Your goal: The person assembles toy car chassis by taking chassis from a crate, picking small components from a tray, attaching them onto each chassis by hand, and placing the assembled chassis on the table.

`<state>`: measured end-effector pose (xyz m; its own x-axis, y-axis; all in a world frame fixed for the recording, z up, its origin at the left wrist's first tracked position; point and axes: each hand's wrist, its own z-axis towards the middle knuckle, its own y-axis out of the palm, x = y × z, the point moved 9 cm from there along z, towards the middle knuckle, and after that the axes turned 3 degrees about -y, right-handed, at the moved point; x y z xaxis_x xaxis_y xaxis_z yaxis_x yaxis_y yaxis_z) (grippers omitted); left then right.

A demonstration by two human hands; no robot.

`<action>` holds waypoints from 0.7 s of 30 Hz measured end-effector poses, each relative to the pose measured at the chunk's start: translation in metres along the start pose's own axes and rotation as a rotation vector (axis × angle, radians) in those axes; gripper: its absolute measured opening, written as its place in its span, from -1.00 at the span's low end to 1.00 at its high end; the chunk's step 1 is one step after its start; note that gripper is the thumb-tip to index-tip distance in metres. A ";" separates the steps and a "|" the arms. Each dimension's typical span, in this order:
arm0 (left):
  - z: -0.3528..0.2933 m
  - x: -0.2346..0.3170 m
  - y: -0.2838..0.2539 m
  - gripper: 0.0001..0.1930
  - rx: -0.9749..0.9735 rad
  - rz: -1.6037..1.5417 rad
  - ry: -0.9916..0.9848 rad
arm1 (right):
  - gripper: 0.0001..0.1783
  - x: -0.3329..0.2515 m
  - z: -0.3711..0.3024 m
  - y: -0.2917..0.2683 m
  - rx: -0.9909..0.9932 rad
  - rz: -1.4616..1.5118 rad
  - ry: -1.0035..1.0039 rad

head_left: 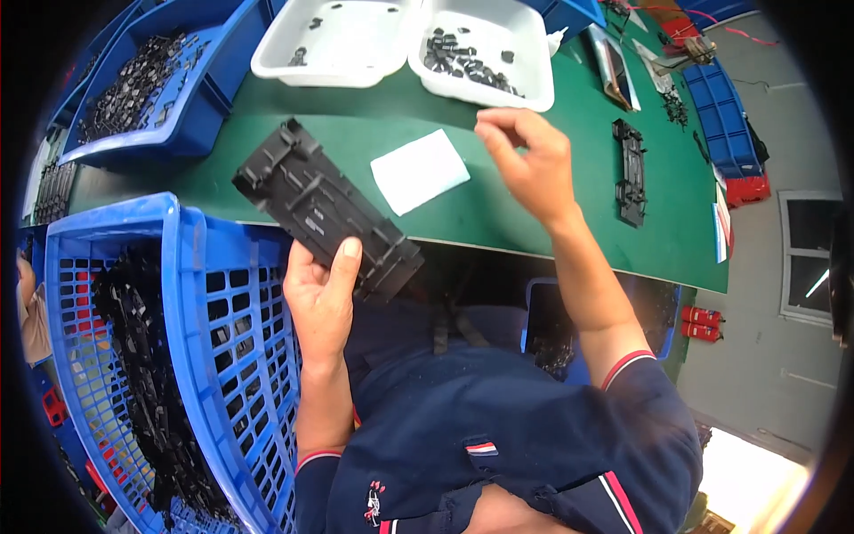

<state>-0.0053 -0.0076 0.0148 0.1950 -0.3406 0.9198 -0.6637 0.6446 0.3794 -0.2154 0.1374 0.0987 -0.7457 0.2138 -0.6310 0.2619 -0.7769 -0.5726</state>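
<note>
My left hand (321, 298) grips a long black moulded plastic part (325, 209) by its lower end, thumb on top. The part is tilted over the table's near edge, its ribs and clips facing up. My right hand (532, 162) is raised over the table just below the right white tray (539, 89), thumb and forefinger pinched together. Whatever is between those fingertips, if anything, is too small to make out. Small black pieces (467, 64) lie loose in that tray. Between my hands a white paper sheet (420, 171) lies on the green table (534, 218).
Another white tray (334, 76) holds a few black pieces. A blue bin (200, 107) full of small parts stands far left. Beside me a blue crate (173, 267) holds many black parts. A second black moulded part (631, 173) and a blue container (725, 125) are at the right.
</note>
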 end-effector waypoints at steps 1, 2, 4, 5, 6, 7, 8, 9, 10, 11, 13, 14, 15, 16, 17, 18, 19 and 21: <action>0.000 0.002 -0.001 -0.70 0.002 0.001 0.009 | -0.84 0.011 0.015 -0.003 0.014 -0.049 0.035; 0.000 0.001 -0.002 -0.70 -0.002 0.002 0.013 | -0.85 0.021 0.032 -0.006 0.043 -0.129 -0.015; -0.001 0.003 -0.001 -0.70 -0.009 -0.002 0.021 | -0.84 0.052 0.066 -0.008 0.073 -0.210 -0.006; -0.001 0.005 -0.001 -0.70 -0.006 -0.001 0.024 | -0.81 0.072 0.079 0.002 -0.038 -0.290 0.050; -0.002 0.006 -0.002 -0.70 -0.012 -0.002 0.033 | -0.78 0.085 0.088 0.011 -0.147 -0.370 0.104; -0.003 0.005 -0.003 -0.71 -0.015 -0.009 0.034 | -0.75 0.107 0.091 0.017 -0.251 -0.409 0.273; -0.003 0.004 -0.004 -0.71 -0.015 -0.014 0.029 | -0.76 0.113 0.097 0.025 -0.318 -0.394 0.285; -0.003 0.004 -0.005 -0.72 -0.008 -0.018 0.026 | -0.76 0.119 0.100 0.032 -0.384 -0.379 0.298; -0.002 0.005 -0.005 -0.72 -0.014 -0.024 0.036 | -0.77 0.122 0.102 0.035 -0.406 -0.417 0.278; -0.003 0.004 -0.008 -0.72 -0.009 -0.025 0.025 | -0.75 0.124 0.102 0.040 -0.432 -0.476 0.278; -0.001 0.005 -0.008 -0.73 -0.011 -0.029 0.017 | -0.77 0.128 0.104 0.045 -0.458 -0.545 0.303; -0.001 0.005 -0.008 -0.73 -0.014 -0.030 0.019 | -0.77 0.131 0.106 0.047 -0.455 -0.546 0.303; -0.001 0.003 -0.007 -0.74 -0.018 -0.029 0.018 | -0.79 0.137 0.109 0.049 -0.468 -0.608 0.319; -0.001 0.003 -0.007 -0.74 -0.023 -0.029 0.017 | -0.80 0.142 0.110 0.048 -0.479 -0.670 0.336; -0.001 0.003 -0.007 -0.74 -0.019 -0.028 0.016 | -0.80 0.138 0.109 0.049 -0.482 -0.669 0.335; -0.001 0.003 -0.007 -0.75 -0.020 -0.035 0.017 | -0.81 0.131 0.108 0.053 -0.525 -0.642 0.295; -0.001 0.003 -0.007 -0.75 -0.021 -0.040 0.019 | -0.82 0.125 0.107 0.058 -0.566 -0.615 0.256; -0.001 0.003 -0.005 -0.75 -0.027 -0.047 0.020 | -0.81 0.121 0.108 0.055 -0.594 -0.633 0.223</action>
<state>-0.0004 -0.0109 0.0160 0.2399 -0.3576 0.9026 -0.6339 0.6464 0.4246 -0.3576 0.0567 0.0478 -0.7379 0.6564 -0.1570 0.1623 -0.0533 -0.9853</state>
